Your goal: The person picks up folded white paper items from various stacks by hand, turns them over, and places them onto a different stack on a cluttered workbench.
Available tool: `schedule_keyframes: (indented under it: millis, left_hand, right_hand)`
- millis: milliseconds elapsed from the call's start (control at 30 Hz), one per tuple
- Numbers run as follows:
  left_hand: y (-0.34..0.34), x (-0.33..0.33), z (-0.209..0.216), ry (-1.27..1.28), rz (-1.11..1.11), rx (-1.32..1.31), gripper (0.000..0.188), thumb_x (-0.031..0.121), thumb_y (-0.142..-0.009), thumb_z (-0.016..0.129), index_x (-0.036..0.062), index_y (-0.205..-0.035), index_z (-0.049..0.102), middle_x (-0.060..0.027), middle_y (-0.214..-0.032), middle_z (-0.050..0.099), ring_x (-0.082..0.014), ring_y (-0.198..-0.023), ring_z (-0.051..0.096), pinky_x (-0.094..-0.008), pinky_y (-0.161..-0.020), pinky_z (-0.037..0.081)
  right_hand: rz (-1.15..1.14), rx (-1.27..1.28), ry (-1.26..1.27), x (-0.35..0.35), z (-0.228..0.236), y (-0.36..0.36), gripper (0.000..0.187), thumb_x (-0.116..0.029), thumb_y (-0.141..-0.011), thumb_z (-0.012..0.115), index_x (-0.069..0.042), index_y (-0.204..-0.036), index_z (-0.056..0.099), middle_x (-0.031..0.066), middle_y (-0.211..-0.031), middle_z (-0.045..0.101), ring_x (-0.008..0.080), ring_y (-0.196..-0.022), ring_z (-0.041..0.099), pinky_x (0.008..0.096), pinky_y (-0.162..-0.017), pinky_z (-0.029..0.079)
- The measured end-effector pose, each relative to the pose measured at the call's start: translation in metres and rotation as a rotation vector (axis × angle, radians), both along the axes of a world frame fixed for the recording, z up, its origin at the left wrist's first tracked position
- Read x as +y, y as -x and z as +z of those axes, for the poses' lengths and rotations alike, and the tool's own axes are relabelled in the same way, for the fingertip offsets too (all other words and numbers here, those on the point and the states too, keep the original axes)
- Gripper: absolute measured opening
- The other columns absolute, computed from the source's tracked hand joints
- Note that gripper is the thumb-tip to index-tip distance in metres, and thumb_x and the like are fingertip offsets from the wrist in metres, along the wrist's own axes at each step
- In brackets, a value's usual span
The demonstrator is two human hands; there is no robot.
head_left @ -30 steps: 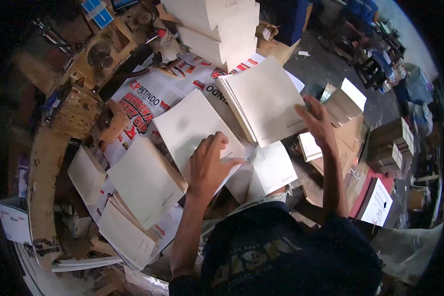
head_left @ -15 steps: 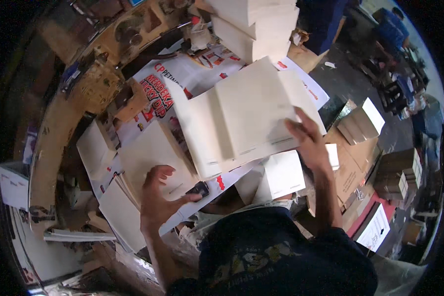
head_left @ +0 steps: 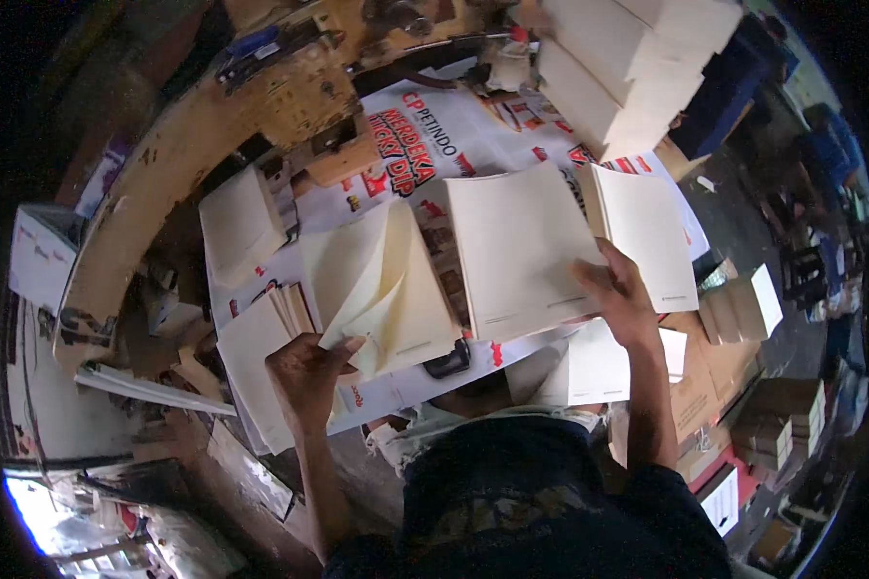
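My left hand [head_left: 309, 372] pinches the near left corner of a cream paper sheet [head_left: 381, 280], which bends up in folds over the left stack. My right hand [head_left: 618, 294] has its fingers curled at the right edge of the middle paper stack [head_left: 526, 246]; part of its grip is hidden. Beyond that hand lies another stack of pale sheets [head_left: 652, 232], close against the middle one. Small print runs along the sheets' near edges. All of these rest on a printed white poster sheet [head_left: 425, 376] covering the table.
Tall piles of cream paper [head_left: 613, 77] stand at the back right. More stacks [head_left: 241, 232] sit at the left, with a fanned pile [head_left: 285, 314] nearer me. A small black object [head_left: 447, 361] lies by the front edge. Tied bundles [head_left: 782, 415] and cardboard [head_left: 700, 386] are at the right.
My left hand was open above the left stack and now pinches a sheet, lifting its corner. Sheets spanning the middle and right now lie as separate stacks. The view has shifted.
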State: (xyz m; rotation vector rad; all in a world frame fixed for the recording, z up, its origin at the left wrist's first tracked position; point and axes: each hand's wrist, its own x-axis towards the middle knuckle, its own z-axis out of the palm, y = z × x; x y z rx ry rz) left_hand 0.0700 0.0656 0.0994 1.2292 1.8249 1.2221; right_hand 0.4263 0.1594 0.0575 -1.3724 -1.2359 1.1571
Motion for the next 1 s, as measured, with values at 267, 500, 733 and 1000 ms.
schedule_keyframes:
  millis: [267,500,733,1000]
  left_hand:
    - [0.037,-0.028,-0.038,-0.504,0.212,-0.535,0.022,0.018,-0.095,0.059,-0.0021,-0.088,0.065,-0.0117,-0.088,0.066,-0.0131,-0.074,0.065,-0.0302,-0.068,0.057]
    - [0.043,0.000,-0.037,0.327,0.023,0.339,0.042,0.030,-0.101,0.042,0.0030,-0.131,0.052,-0.0159,-0.131,0.054,-0.0264,-0.121,0.051,-0.0381,-0.107,0.033]
    - [0.021,-0.025,0.040,-0.007,0.074,0.095,0.053,0.018,-0.092,0.062,0.0022,-0.138,0.042,-0.0153,-0.136,0.046,-0.0253,-0.123,0.046,-0.0368,-0.103,0.037]
    - [-0.060,0.007,0.059,-0.225,-0.022,0.250,0.067,0.018,-0.090,0.063,-0.0050,-0.143,0.029,-0.0221,-0.134,0.045,-0.0294,-0.120,0.045,-0.0388,-0.103,0.035]
  right_hand:
    - [0.115,-0.136,-0.278,-0.037,0.035,0.068,0.053,-0.007,-0.095,0.052,-0.002,-0.143,0.030,0.0176,-0.133,0.049,0.0226,-0.108,0.059,0.0344,-0.092,0.046]
    - [0.316,-0.240,-0.431,-0.041,0.007,0.154,0.053,-0.007,-0.095,0.046,-0.001,-0.141,0.022,0.0372,-0.112,0.053,0.0411,-0.111,0.056,0.0398,-0.092,0.043]
    - [0.693,0.449,-0.004,-0.058,0.020,0.159,0.061,0.002,-0.095,0.040,0.000,-0.149,0.011,0.0175,-0.142,0.037,0.0160,-0.128,0.039,0.0293,-0.105,0.031]
    - [0.282,0.356,-0.134,-0.043,0.048,0.073,0.061,-0.031,-0.094,0.059,0.001,-0.138,0.030,0.0177,-0.136,0.045,0.0253,-0.123,0.046,0.0361,-0.101,0.041]
